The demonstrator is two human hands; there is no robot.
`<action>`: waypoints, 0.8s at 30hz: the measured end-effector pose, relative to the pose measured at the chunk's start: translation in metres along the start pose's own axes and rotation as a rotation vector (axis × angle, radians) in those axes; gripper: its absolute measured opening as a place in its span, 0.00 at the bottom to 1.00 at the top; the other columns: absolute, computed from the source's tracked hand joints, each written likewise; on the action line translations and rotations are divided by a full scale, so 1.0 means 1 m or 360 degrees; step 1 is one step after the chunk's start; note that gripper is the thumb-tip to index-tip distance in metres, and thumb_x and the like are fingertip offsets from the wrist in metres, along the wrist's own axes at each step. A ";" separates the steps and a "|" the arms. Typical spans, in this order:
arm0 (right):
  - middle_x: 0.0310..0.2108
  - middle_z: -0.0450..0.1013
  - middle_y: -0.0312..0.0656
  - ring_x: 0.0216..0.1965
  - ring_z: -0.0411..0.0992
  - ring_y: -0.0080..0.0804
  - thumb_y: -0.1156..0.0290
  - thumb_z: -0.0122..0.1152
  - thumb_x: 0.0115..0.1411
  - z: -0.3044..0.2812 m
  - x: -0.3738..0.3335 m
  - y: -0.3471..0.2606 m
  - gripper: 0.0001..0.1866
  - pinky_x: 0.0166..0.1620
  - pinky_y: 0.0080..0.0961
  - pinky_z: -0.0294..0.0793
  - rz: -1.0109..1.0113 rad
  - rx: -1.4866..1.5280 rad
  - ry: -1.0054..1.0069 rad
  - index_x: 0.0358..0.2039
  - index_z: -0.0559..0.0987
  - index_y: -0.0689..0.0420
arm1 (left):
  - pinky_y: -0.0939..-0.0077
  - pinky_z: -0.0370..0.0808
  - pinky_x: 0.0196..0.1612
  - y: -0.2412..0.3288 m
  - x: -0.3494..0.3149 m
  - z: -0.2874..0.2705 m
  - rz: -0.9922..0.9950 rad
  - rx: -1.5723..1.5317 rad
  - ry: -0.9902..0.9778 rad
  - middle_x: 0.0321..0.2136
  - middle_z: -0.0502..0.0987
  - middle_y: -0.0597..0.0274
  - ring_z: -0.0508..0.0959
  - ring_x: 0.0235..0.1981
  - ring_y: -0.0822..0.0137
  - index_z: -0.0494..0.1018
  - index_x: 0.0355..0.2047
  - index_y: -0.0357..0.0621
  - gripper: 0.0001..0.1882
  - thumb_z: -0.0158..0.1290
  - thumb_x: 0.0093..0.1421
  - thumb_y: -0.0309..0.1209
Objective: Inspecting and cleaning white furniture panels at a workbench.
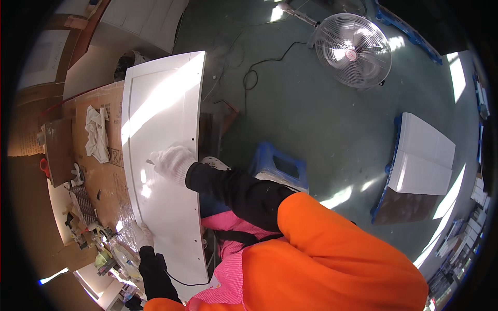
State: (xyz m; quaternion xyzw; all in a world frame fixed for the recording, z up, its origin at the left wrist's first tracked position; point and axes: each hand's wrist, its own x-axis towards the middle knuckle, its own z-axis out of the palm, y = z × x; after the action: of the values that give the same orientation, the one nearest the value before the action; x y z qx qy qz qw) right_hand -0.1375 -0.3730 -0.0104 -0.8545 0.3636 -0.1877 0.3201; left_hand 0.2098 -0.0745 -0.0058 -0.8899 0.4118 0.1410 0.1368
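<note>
A long white panel (168, 119) with a raised border and small dark holes along its right edge lies lengthwise in front of me. My right hand (175, 163), in a white knit glove, is closed above the panel's middle. A thin greyish tip pokes out past its fingers on the left; the rest of that small thing is hidden in the glove. Lower down, my left hand (143, 236), also gloved in white, grips the panel's left edge, its fingers only partly visible. Sunlight falls in bright patches across the panel.
Cardboard (104, 176) covers the bench left of the panel, with a crumpled white cloth (96, 133) and cluttered small items (106, 251). A blue stool (282, 166) stands right of my arm. Farther off are a standing fan (353, 51), a floor cable (251, 78) and stacked white panels (423, 155).
</note>
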 end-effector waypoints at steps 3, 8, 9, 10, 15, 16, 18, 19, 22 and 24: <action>0.28 0.81 0.43 0.29 0.82 0.42 0.70 0.59 0.60 0.009 -0.015 -0.025 0.09 0.27 0.46 0.76 -0.0295 -0.0066 -0.0067 0.41 0.78 0.55 | 0.56 0.55 0.73 -0.043 -0.004 0.004 -0.0294 -0.0063 -0.0011 0.70 0.57 0.31 0.58 0.71 0.39 0.47 0.74 0.36 0.34 0.37 0.76 0.44; 0.29 0.76 0.39 0.30 0.79 0.40 0.65 0.59 0.61 0.026 -0.037 -0.007 0.07 0.32 0.41 0.75 -0.0622 0.0089 0.0361 0.34 0.75 0.53 | 0.57 0.53 0.74 -0.056 0.011 0.029 -0.0020 0.0312 0.0033 0.70 0.56 0.29 0.57 0.71 0.40 0.44 0.73 0.29 0.35 0.35 0.76 0.43; 0.28 0.75 0.37 0.29 0.78 0.40 0.65 0.60 0.59 0.031 -0.040 0.005 0.07 0.30 0.41 0.74 -0.0599 0.0101 0.0454 0.33 0.74 0.53 | 0.58 0.53 0.74 -0.034 0.026 0.038 0.0120 0.0577 0.0072 0.70 0.56 0.29 0.58 0.71 0.40 0.43 0.73 0.29 0.36 0.36 0.76 0.42; 0.28 0.75 0.37 0.29 0.78 0.40 0.65 0.60 0.59 0.028 -0.039 -0.005 0.07 0.30 0.41 0.74 -0.0628 0.0145 0.0454 0.33 0.74 0.53 | 0.58 0.54 0.73 -0.055 0.017 0.032 -0.0018 0.0430 0.0105 0.69 0.57 0.29 0.59 0.70 0.40 0.43 0.73 0.29 0.36 0.36 0.76 0.42; 0.28 0.75 0.40 0.29 0.79 0.41 0.67 0.59 0.58 0.025 -0.038 0.009 0.06 0.32 0.39 0.77 -0.0467 -0.0109 0.0198 0.33 0.75 0.54 | 0.55 0.60 0.71 -0.032 0.019 0.048 -0.0148 -0.0100 0.0141 0.64 0.63 0.28 0.65 0.65 0.37 0.45 0.72 0.26 0.35 0.36 0.77 0.43; 0.28 0.76 0.41 0.29 0.79 0.41 0.67 0.58 0.57 0.010 -0.033 -0.010 0.06 0.33 0.39 0.77 -0.0535 0.0019 0.0264 0.33 0.75 0.54 | 0.53 0.56 0.73 -0.077 0.009 0.030 -0.0083 0.0215 0.0268 0.66 0.61 0.27 0.60 0.68 0.34 0.49 0.71 0.26 0.36 0.33 0.77 0.46; 0.25 0.80 0.43 0.31 0.82 0.44 0.65 0.58 0.60 0.012 -0.037 0.004 0.07 0.32 0.42 0.78 -0.0439 0.0021 0.0262 0.33 0.79 0.53 | 0.53 0.50 0.75 -0.045 0.028 0.044 -0.0203 0.0150 -0.0078 0.70 0.54 0.25 0.53 0.72 0.34 0.50 0.70 0.23 0.38 0.32 0.76 0.49; 0.25 0.80 0.43 0.31 0.82 0.44 0.65 0.58 0.60 0.005 -0.031 -0.007 0.07 0.32 0.42 0.78 -0.0492 0.0115 0.0300 0.33 0.79 0.53 | 0.54 0.50 0.75 -0.069 0.019 0.030 -0.0144 0.0073 0.0024 0.70 0.53 0.23 0.53 0.72 0.34 0.48 0.70 0.22 0.39 0.32 0.76 0.49; 0.25 0.80 0.45 0.30 0.81 0.45 0.63 0.57 0.60 0.004 -0.034 -0.015 0.09 0.31 0.43 0.78 -0.0443 0.0150 0.0286 0.33 0.80 0.54 | 0.55 0.49 0.75 -0.085 0.007 0.019 -0.0201 -0.0099 0.0056 0.70 0.52 0.22 0.52 0.73 0.34 0.46 0.71 0.22 0.39 0.32 0.76 0.49; 0.25 0.80 0.47 0.29 0.81 0.47 0.63 0.57 0.60 0.014 -0.037 0.005 0.09 0.30 0.43 0.77 -0.0527 0.0218 0.0278 0.34 0.80 0.54 | 0.56 0.52 0.74 -0.039 0.015 0.025 -0.0261 -0.0125 -0.0105 0.69 0.53 0.23 0.55 0.71 0.34 0.44 0.71 0.22 0.39 0.34 0.76 0.47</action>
State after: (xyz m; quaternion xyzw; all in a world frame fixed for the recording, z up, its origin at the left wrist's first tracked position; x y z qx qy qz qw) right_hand -0.1565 -0.3427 -0.0268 -0.8593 0.2309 -0.3355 0.3094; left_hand 0.2459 -0.0518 -0.0296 -0.9201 0.3270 0.1747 0.1264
